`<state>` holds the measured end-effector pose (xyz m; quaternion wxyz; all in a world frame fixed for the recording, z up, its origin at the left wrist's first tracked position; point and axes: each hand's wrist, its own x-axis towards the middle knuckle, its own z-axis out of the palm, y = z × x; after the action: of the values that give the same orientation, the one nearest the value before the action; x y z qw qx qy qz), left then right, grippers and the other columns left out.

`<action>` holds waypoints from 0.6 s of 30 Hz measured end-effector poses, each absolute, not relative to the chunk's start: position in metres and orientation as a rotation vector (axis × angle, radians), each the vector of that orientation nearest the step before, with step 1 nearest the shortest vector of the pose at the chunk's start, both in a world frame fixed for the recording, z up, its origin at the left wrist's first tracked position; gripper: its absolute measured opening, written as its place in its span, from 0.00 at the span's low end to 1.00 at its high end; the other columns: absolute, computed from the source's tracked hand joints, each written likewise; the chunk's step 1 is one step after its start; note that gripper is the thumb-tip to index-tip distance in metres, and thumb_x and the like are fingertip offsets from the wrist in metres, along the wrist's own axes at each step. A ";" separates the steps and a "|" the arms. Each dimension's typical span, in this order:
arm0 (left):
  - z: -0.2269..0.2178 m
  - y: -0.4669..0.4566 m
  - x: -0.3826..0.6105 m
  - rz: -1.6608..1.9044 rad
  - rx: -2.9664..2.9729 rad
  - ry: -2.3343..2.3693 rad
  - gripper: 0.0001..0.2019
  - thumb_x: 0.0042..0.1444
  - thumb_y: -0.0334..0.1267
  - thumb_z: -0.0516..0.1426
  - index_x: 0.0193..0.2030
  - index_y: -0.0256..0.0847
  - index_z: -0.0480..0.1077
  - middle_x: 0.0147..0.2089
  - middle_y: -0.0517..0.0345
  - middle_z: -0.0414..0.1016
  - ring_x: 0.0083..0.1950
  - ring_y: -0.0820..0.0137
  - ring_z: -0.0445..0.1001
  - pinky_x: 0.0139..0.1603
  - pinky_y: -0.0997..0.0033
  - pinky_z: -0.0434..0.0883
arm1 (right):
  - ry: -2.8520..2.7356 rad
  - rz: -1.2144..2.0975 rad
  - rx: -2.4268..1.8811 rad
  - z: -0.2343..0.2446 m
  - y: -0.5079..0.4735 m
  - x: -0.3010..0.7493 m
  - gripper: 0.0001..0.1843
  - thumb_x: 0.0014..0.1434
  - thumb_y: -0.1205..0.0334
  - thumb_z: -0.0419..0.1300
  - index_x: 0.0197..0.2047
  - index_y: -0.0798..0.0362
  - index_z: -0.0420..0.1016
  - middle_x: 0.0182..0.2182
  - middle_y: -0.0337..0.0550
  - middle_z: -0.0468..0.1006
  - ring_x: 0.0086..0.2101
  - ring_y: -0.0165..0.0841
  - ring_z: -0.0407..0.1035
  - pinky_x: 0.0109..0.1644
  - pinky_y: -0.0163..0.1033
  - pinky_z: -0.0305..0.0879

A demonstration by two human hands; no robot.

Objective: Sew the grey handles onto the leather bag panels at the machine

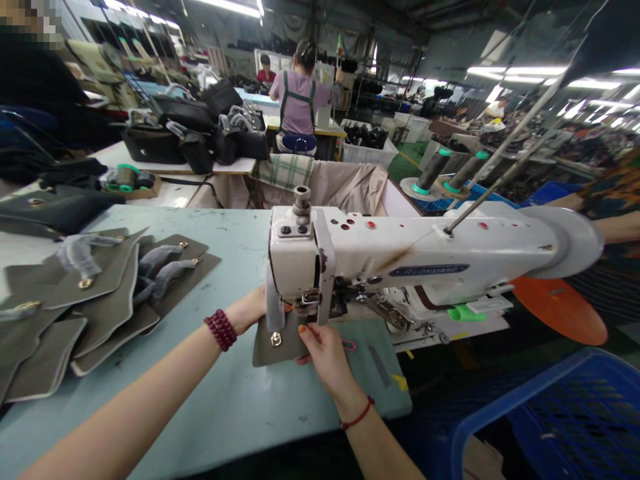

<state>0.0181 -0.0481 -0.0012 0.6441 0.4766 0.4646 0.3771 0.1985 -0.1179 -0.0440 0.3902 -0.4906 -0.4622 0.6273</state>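
A grey bag panel (pixel 267 352) lies under the needle end of a white sewing machine (pixel 360 247). It carries a gold metal fitting (pixel 276 339) and a strap (pixel 275 303) in clear wrap. My right hand (pixel 325 357) pinches the panel's near right edge, thumb on top, close to the presser foot. My left hand (pixel 253 308) reaches in from the left at the panel's far side. Its fingers are hidden behind the strap and the machine head.
Several similar grey panels (pixel 107 320) lie piled on the pale blue table (pixel 200 373) at left. A blue crate (pixel 475 427) stands at lower right. Thread cones (pixel 434 170) stand behind the machine. Black bags (pixel 155 143) fill a farther table. A person (pixel 300 100) sits ahead; another person's arm (pixel 620 227) shows at right.
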 end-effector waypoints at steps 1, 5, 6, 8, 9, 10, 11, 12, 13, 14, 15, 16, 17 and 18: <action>-0.003 -0.047 0.015 0.871 1.040 1.079 0.26 0.38 0.40 0.70 0.46 0.35 0.74 0.42 0.47 0.81 0.41 0.58 0.78 0.41 0.64 0.75 | -1.153 1.609 -1.244 -0.044 -0.118 0.197 0.24 0.55 0.40 0.57 0.31 0.55 0.72 0.25 0.39 0.73 0.21 0.30 0.69 0.20 0.31 0.65; -0.025 -0.072 0.007 1.064 0.659 1.102 0.23 0.45 0.41 0.68 0.47 0.35 0.72 0.39 0.49 0.81 0.35 0.63 0.79 0.38 0.66 0.75 | -1.071 1.672 -1.222 -0.043 -0.126 0.195 0.22 0.55 0.41 0.58 0.31 0.55 0.69 0.25 0.40 0.74 0.19 0.30 0.71 0.20 0.29 0.62; -0.034 -0.087 0.008 1.121 0.550 1.062 0.22 0.47 0.43 0.66 0.48 0.36 0.72 0.41 0.48 0.80 0.36 0.63 0.79 0.40 0.64 0.75 | -1.053 1.687 -1.219 -0.043 -0.128 0.195 0.22 0.55 0.42 0.59 0.30 0.55 0.68 0.24 0.40 0.75 0.20 0.31 0.72 0.20 0.29 0.62; -0.053 -0.121 0.019 1.159 0.352 0.912 0.22 0.52 0.50 0.61 0.50 0.38 0.72 0.47 0.47 0.79 0.44 0.59 0.78 0.48 0.59 0.73 | -1.023 1.713 -1.218 -0.042 -0.134 0.196 0.22 0.55 0.42 0.59 0.30 0.56 0.68 0.22 0.41 0.75 0.20 0.31 0.73 0.21 0.28 0.62; -0.061 -0.138 0.029 1.195 0.295 0.815 0.24 0.53 0.53 0.60 0.52 0.40 0.71 0.51 0.46 0.77 0.49 0.58 0.76 0.54 0.58 0.71 | -1.014 1.720 -1.216 -0.042 -0.137 0.196 0.22 0.55 0.42 0.59 0.30 0.56 0.68 0.22 0.41 0.76 0.20 0.31 0.73 0.21 0.28 0.62; -0.066 -0.152 0.040 1.219 0.280 0.716 0.28 0.52 0.56 0.59 0.54 0.40 0.71 0.54 0.45 0.74 0.53 0.55 0.73 0.57 0.55 0.68 | -1.013 1.723 -1.212 -0.041 -0.139 0.196 0.23 0.55 0.41 0.59 0.30 0.56 0.68 0.21 0.42 0.76 0.20 0.31 0.72 0.20 0.28 0.62; -0.069 -0.164 0.053 1.236 0.290 0.657 0.29 0.49 0.56 0.61 0.53 0.40 0.71 0.55 0.44 0.74 0.54 0.53 0.72 0.57 0.53 0.67 | -1.018 1.719 -1.204 -0.041 -0.140 0.196 0.23 0.55 0.41 0.58 0.30 0.56 0.67 0.22 0.43 0.76 0.19 0.30 0.72 0.20 0.28 0.62; -0.069 -0.171 0.065 1.274 0.309 0.642 0.28 0.47 0.55 0.63 0.50 0.39 0.73 0.54 0.43 0.75 0.53 0.53 0.73 0.56 0.54 0.68 | -1.030 1.710 -1.196 -0.041 -0.141 0.196 0.24 0.55 0.41 0.58 0.30 0.57 0.67 0.22 0.44 0.77 0.19 0.30 0.71 0.20 0.27 0.62; -0.067 -0.174 0.076 1.297 0.313 0.669 0.25 0.48 0.53 0.63 0.48 0.36 0.75 0.51 0.42 0.76 0.52 0.53 0.74 0.55 0.55 0.69 | -1.047 1.696 -1.192 -0.040 -0.142 0.196 0.24 0.55 0.41 0.58 0.30 0.57 0.67 0.22 0.44 0.77 0.18 0.29 0.71 0.20 0.27 0.62; -0.063 -0.174 0.086 1.304 0.298 0.728 0.23 0.49 0.51 0.63 0.45 0.34 0.76 0.47 0.41 0.78 0.49 0.55 0.75 0.52 0.57 0.70 | -1.066 1.676 -1.197 -0.039 -0.142 0.196 0.25 0.55 0.40 0.58 0.30 0.57 0.67 0.22 0.44 0.77 0.18 0.29 0.70 0.20 0.27 0.61; -0.059 -0.172 0.092 1.303 0.267 0.817 0.21 0.50 0.50 0.63 0.42 0.32 0.77 0.43 0.42 0.79 0.46 0.56 0.76 0.49 0.59 0.72 | -1.083 1.654 -1.210 -0.038 -0.142 0.196 0.25 0.55 0.40 0.58 0.30 0.57 0.67 0.21 0.45 0.77 0.18 0.28 0.70 0.20 0.27 0.61; -0.055 -0.169 0.094 1.290 0.234 0.926 0.20 0.49 0.49 0.63 0.39 0.31 0.77 0.39 0.43 0.79 0.42 0.59 0.77 0.45 0.61 0.73 | -1.100 1.632 -1.227 -0.038 -0.141 0.196 0.25 0.55 0.40 0.58 0.29 0.57 0.67 0.21 0.44 0.77 0.17 0.28 0.70 0.19 0.26 0.60; -0.051 -0.165 0.094 1.279 0.217 1.046 0.19 0.47 0.48 0.65 0.36 0.31 0.78 0.34 0.46 0.79 0.38 0.61 0.77 0.41 0.64 0.73 | -1.115 1.612 -1.246 -0.037 -0.141 0.196 0.25 0.55 0.39 0.57 0.29 0.57 0.67 0.20 0.44 0.77 0.17 0.28 0.69 0.19 0.26 0.59; -0.050 -0.162 0.092 1.278 0.229 1.165 0.18 0.44 0.48 0.66 0.32 0.30 0.78 0.30 0.48 0.78 0.34 0.63 0.76 0.37 0.65 0.73 | -1.131 1.597 -1.260 -0.037 -0.142 0.196 0.25 0.55 0.39 0.57 0.28 0.57 0.66 0.20 0.44 0.77 0.17 0.27 0.69 0.19 0.26 0.59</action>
<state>0.0915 -0.1620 -0.0496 0.6433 0.1007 0.5114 0.5608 0.1964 -0.1417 -0.0370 0.3958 -0.4972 -0.4461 0.6302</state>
